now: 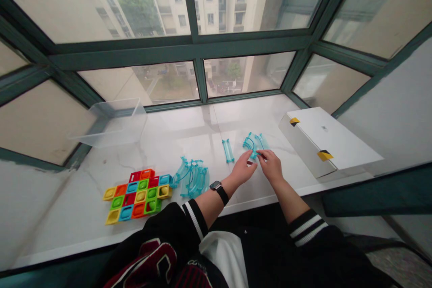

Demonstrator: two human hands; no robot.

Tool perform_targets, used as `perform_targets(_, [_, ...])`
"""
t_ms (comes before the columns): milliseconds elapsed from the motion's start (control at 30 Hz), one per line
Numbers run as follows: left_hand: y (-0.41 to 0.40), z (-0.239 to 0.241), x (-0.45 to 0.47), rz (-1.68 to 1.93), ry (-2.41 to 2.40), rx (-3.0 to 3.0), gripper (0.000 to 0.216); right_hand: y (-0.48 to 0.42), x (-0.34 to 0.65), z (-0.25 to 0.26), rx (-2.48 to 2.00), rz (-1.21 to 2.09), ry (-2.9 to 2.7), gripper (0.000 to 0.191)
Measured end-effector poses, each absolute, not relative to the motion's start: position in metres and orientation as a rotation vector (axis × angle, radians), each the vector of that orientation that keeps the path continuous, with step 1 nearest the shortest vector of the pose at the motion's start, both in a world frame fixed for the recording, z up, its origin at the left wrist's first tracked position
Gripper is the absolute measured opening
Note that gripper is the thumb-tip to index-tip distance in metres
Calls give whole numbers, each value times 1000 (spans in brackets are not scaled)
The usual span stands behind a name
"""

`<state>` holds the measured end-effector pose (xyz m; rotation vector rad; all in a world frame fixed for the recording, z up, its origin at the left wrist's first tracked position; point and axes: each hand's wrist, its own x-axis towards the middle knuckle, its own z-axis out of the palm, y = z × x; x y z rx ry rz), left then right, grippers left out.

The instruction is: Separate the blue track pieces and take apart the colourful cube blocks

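Note:
Translucent blue curved track pieces (250,141) lie together on the white sill, just beyond my hands. My left hand (243,169), with a black watch on its wrist, pinches the near end of these pieces. From the other side my right hand (271,166) grips the same end, its fingertips close to those of the left. The fingers partly cover where the pieces meet, so I cannot tell if they are joined. A single straight blue track piece (228,150) lies apart, left of the hands. Farther left is a pile of curved blue track pieces (195,180).
Coloured square blocks (135,197) in red, yellow, green, blue and orange lie in a flat cluster at left. Behind them stands a clear plastic bin (116,132). A white box (334,141) with yellow-black tabs sits at right. Green-framed windows (175,55) border the sill.

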<state>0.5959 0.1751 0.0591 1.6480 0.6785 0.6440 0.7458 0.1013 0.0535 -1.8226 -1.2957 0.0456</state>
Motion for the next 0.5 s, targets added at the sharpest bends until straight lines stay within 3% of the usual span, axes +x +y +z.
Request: perform_targets(500, [184,41,606,557,771,1578,60,119,757,38,-1906,88,-1324,28])
